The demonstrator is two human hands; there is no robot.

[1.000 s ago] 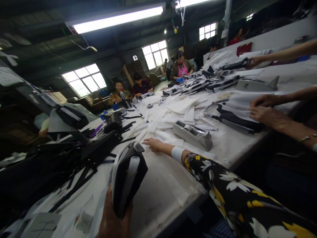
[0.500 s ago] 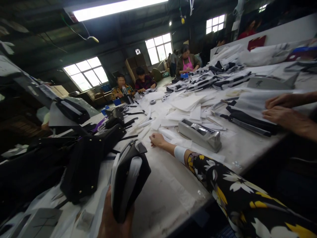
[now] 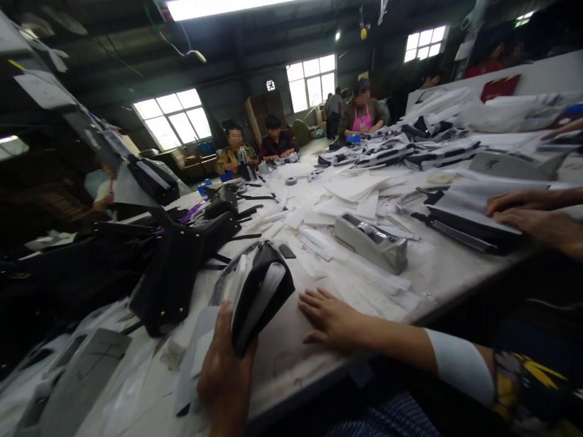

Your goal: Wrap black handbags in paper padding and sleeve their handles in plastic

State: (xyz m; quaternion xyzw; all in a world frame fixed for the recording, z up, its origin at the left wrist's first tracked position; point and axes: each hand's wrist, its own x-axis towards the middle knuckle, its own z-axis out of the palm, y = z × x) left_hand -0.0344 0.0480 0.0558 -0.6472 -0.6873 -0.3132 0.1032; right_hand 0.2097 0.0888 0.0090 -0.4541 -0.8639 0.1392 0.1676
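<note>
My left hand (image 3: 228, 370) grips a small black bag (image 3: 268, 297) with a whitish strip along its side and clear film at its back, tilted above the table's near edge. My right hand (image 3: 330, 318) is open, palm down with fingers stretched toward the bag, low at the tabletop and apart from it. Just behind the bag lies a small dark tab (image 3: 286, 250). Beyond my right hand stands a grey tape dispenser (image 3: 371, 243), with white paper strips (image 3: 323, 243) beside it.
Black bags (image 3: 168, 279) pile up at left, behind another grey dispenser (image 3: 86, 382). A co-worker's hands (image 3: 532, 209) press a white sheet over a black piece at right. White sheets (image 3: 359, 185) and black-and-white pieces (image 3: 437, 152) cover the table's far part, where other people sit.
My right hand has drawn back from the paper strips toward the near edge, and its curled fingers have opened flat. My left hand has raised the bag slightly and tilted it right.
</note>
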